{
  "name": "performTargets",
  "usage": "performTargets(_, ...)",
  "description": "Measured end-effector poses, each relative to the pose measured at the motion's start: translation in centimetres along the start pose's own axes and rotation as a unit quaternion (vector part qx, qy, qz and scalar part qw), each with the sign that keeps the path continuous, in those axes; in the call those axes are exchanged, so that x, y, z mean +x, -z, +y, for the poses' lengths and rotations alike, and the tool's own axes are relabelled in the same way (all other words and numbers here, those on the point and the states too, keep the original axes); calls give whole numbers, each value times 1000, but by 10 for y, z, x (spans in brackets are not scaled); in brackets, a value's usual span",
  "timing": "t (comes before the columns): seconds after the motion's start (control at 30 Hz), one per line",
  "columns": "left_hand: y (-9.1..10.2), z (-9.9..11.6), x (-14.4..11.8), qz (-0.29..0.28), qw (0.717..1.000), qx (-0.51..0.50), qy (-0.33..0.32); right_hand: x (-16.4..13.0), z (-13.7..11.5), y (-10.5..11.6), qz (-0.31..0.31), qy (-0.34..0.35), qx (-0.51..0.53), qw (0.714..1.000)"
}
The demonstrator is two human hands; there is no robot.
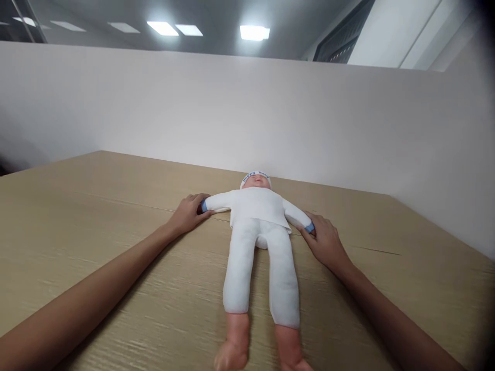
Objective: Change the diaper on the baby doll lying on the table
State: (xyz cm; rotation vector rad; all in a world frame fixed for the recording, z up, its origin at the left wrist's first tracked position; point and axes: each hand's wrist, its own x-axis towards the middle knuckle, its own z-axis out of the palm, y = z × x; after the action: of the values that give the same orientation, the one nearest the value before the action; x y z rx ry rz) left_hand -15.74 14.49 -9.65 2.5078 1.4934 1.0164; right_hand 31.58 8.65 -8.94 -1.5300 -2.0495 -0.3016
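1. The left hand (pixel 189 211) closes around the blue cuff at the end of one arm of the doll (pixel 258 242); the right hand (pixel 325 239) grips the other blue cuff.
2. The cap (pixel 255 176) of the doll carries blue writing, but it is too small to read.
3. The fingers cover the doll's own hands, and its feet are cut off by the lower edge.
4. The doll lies on its back in the middle of the wooden desk (pixel 77 226), arms spread, in a white suit, with bare lower legs.
5. A white wall (pixel 247 113) stands just behind its head.
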Motion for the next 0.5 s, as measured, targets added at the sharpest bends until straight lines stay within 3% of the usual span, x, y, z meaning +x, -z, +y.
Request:
performTargets(0.17,1,-1,-7,15,1000,4,-4,-7,7,1,-6,-7,40,999)
performTargets(0.3,13,9,-24,58,998,0,-10,-23,1,4,22,-57,30,998)
performTargets(0.4,28,31,-38,95,995,-9,-21,-38,-28,18,69,-76,22,995)
performTargets(0.5,49,77,-63,132,990,-29,-40,-65,-82,55,114,-66,49,990)
